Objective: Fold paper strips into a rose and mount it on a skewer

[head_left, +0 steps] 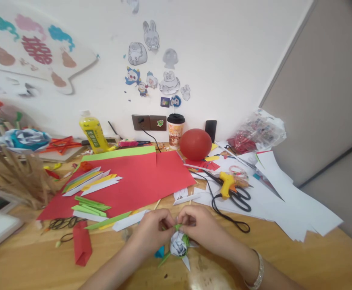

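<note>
L hand (155, 226) and R hand (202, 226) meet low ctr over the wood table (52, 266), thumbs & fingertips of both pinching a green strip (177, 227) at the far edge of a white paper flower (178, 244); other fingers curled in, exact grip partly hidden. Flower sits just below the fingertips, btwn the wrists, w/ a blue piece (159, 252) near its L side. Folded red paper (82, 244) lies well to the L; green folded strips (92, 206) lie beyond it, nr a big red sheet (139, 173). Up R of the hands: yellow glue gun (226, 184) next to black-handled scissors (240, 199), w/ white paper (299, 203) farther R. Red balloon (195, 144) is at the back, beside a lidded cup (175, 132); yellow bottle (94, 133) stands back L.
</note>
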{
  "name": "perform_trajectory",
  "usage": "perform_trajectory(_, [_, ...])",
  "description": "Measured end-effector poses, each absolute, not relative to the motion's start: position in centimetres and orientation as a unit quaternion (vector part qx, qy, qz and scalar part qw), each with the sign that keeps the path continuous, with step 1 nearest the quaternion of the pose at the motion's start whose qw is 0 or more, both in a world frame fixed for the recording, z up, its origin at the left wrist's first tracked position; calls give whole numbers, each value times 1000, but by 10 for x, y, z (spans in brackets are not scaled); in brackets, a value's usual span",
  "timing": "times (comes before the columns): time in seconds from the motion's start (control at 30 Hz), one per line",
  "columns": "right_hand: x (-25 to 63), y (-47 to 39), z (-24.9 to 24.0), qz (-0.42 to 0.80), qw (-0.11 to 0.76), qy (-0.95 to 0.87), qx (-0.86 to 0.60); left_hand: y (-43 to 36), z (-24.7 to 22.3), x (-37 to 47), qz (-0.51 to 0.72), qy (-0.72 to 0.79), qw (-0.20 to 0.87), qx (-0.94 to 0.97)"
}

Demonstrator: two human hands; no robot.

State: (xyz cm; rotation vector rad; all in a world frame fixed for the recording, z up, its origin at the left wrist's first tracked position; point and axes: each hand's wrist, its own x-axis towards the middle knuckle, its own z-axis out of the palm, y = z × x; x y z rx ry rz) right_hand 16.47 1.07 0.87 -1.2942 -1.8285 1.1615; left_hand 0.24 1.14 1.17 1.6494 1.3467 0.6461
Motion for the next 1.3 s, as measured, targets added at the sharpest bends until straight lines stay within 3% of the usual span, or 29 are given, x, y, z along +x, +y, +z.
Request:
perform_trajectory(0.17, [166, 11, 10, 446, 343, -686, -461, 13, 17, 1, 260, 484, 628, 551])
perform_trajectory(0.27, [167, 11, 10, 498, 349, -657, -446, 12, 18, 0, 270, 471, 672, 503])
perform_trajectory(0.6, [168, 8, 18, 381, 315, -729, -473, 14, 8, 4, 294, 508, 623, 517])
perform_trajectory(0.83, [170, 7, 23, 274, 314, -825, -381, 12, 2, 6, 315, 568, 452, 612])
perform_trajectory(0.97, [170, 6, 25, 287, 317, -821, -378, 11, 7, 6, 327, 556, 375, 665])
perform_trajectory(1.17, [165, -1, 25, 243, 320, -849, -344, 8, 6, 7, 305, 572, 437, 623])
perform_trajectory(1.3, [164, -4, 24, 220, 314, -860, -338, 7, 7, 8, 303, 578, 400, 644])
